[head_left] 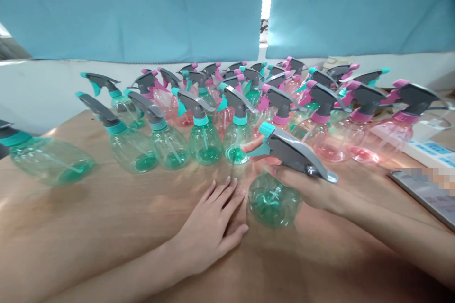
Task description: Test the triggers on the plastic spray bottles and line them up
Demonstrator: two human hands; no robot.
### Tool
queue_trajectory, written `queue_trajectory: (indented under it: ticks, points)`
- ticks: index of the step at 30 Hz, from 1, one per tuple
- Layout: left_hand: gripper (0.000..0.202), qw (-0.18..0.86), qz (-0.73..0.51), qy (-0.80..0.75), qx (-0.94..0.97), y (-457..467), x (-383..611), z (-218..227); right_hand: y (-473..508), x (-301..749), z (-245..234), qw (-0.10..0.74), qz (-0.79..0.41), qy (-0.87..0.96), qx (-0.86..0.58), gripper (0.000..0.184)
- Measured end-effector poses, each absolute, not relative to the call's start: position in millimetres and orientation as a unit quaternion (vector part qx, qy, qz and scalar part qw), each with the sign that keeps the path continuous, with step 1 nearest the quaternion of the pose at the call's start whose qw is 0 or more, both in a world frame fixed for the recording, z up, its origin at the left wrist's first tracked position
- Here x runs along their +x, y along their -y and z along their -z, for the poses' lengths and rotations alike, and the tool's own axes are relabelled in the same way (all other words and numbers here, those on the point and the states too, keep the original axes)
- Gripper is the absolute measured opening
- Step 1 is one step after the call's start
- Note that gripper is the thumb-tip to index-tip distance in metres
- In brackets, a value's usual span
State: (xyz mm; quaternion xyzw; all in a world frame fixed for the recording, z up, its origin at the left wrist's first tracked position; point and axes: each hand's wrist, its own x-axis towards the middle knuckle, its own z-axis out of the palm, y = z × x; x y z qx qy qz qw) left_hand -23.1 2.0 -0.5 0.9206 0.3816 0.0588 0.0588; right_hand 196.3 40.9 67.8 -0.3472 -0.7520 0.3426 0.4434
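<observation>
R hand (pixel 307 190) fingers clamped round the neck of a green spray bottle (pixel 272 201), front centre, just right of the L hand (pixel 206 229), which lies palm down, fingers slightly apart, on a wooden table (pixel 106 241). Behind: more spray bottles (pixel 206 139) (teal- & pink-trimmed, approx. in rows), then blue sheeting (pixel 142 9).

Desk (pixel 88 241): brown, wood-toned top
Front row: green spray bottles (pixel 206 147) leftward, pink spray bottles (pixel 366 151) rightward
Behind: more of both colours, crowded
Right side: flat dark-edged slab (pixel 421 194), white strip (pixel 423 149) with blue patches
</observation>
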Motion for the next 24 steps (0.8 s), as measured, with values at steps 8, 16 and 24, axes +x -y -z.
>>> queue_trajectory:
  ticks: [8,16,24]
  points:
    - [0.058,0.070,-0.061,-0.383,0.919,-1.8,-21.7,-1.8,-40.1,196.1,-69.0,0.457,-0.423,0.710,-0.329,0.029]
    - [0.057,0.077,-0.065,-0.381,0.919,-1.0,-21.2,-3.6,-38.6,195.1,-71.9,0.455,-0.396,0.728,-0.326,0.027]
    - [0.058,0.077,-0.055,-0.388,0.917,-1.7,-21.1,-3.1,-40.3,198.8,-63.5,0.441,-0.397,0.730,-0.338,0.025]
